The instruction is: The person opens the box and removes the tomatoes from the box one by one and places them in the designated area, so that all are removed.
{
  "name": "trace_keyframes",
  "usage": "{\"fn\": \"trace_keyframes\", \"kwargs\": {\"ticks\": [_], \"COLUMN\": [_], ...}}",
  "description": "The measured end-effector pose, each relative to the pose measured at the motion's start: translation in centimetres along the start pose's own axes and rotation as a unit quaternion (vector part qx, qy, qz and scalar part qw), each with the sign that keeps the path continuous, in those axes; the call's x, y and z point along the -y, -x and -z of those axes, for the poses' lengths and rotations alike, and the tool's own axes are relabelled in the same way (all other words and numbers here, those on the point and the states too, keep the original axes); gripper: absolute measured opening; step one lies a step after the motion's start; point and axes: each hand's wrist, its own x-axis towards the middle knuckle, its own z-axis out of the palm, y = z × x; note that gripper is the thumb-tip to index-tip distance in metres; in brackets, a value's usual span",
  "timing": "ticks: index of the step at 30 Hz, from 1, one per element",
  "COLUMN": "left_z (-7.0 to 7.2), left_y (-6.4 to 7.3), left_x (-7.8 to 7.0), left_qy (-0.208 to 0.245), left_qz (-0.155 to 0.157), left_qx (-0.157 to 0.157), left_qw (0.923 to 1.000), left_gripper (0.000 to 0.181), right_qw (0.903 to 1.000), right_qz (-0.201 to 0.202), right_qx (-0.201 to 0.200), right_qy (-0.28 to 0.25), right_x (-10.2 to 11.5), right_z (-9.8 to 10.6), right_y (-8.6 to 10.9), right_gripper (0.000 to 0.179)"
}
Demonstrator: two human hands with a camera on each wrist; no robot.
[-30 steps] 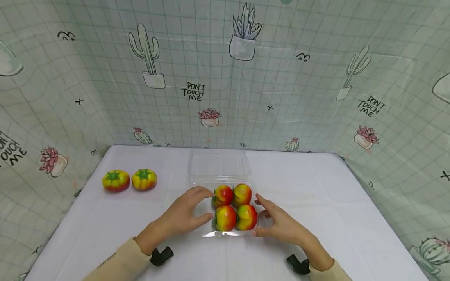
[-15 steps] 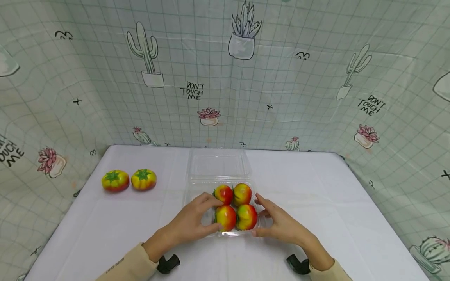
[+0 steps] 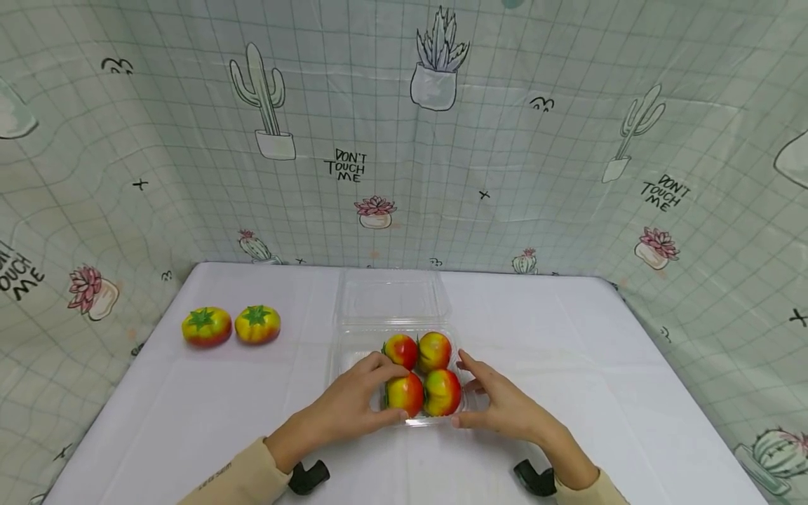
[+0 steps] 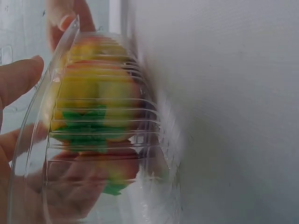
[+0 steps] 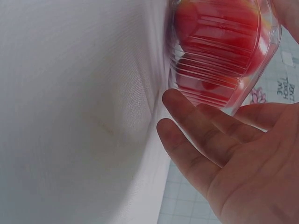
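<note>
In the head view, a clear plastic hinged box (image 3: 353,348) on the white-covered table (image 3: 568,337) holds four red-and-yellow tomato-like fruits. The left hand's (image 3: 350,400) fingers arch around the near-left round fruit (image 3: 404,397), thumb on its near side; whether they pinch it cannot be told. The right hand (image 3: 505,403) has spread fingers just beside the box's right wall.

In the left wrist view, the thumb stands apart from the fruit; other fingers show through ribbed plastic.

In the right wrist view, the fingers are splayed near the box.
</note>
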Motion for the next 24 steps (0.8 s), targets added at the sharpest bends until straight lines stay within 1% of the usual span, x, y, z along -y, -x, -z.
{"fn": "trace_keyframes", "kwargs": {"ticks": [4,9,15,20,24], "left_z": [-0.03,0.07,0.04,-0.10,-0.26], "left_y": [-0.11,-0.30,-0.51,-0.55,-0.63], "left_x": [-0.15,-0.18,-0.11,-0.06,-0.02], "left_qy": [0.000,0.007,0.012,0.003,-0.005], "left_qz": [0.013,0.020,0.024,0.028,0.036], "left_qx": [0.013,0.018,0.015,0.011,0.014], "left_qw": [0.9998,0.9996,0.9995,0.9995,0.9992], "left_gripper": [0.051,0.054,0.055,0.055,0.057], "right_qw": [1.0000,0.9999,0.9999,0.9999,1.0000], "right_qz": [-0.001,0.002,0.001,-0.001,-0.001], "right_qx": [0.002,-0.003,-0.005,-0.005,-0.003], "right_qy": [0.001,0.013,0.013,0.011,0.009], "right_x": [0.01,0.02,0.23,0.18,0.02], "right_z": [-0.08,-0.09,0.07,0.03,-0.08], "right_y": [0.06,0.01,-0.01,0.01,-0.02], "right_gripper": [0.102,0.102,0.102,0.102,0.101]}}
